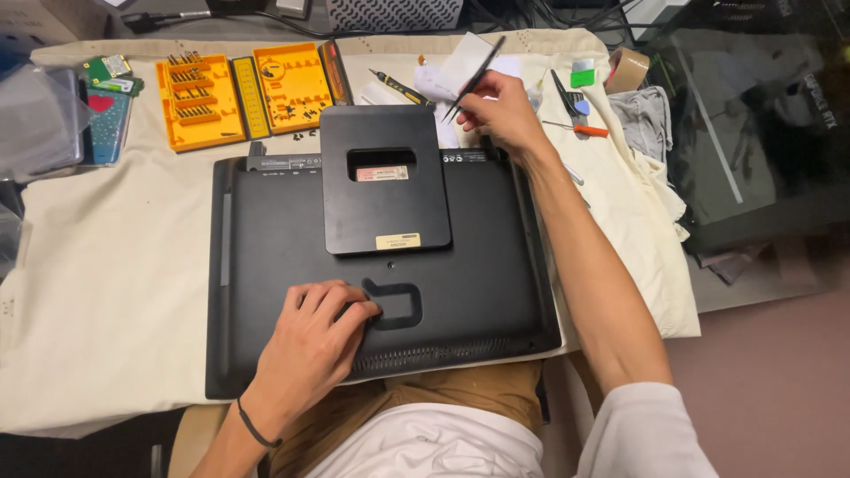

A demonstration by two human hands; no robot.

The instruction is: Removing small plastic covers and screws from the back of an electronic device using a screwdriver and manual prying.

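Observation:
A large black monitor or all-in-one computer [266, 248] lies face down on a cream cloth, its square stand plate [385, 199] on top. My left hand [314, 341] rests flat on the back cover near its lower edge, fingers spread beside a cable-loop recess. My right hand [498, 111] hovers at the top right corner of the stand plate and pinches black tweezers [474, 80], which point up and right.
An open orange screwdriver bit case [243, 93] sits at the back left with loose screws nearby. A small screwdriver [403, 88], tape roll [627, 69], orange-handled tool [584, 129] and grey rag [642, 115] lie at the back right. A dark glass panel [753, 133] stands right.

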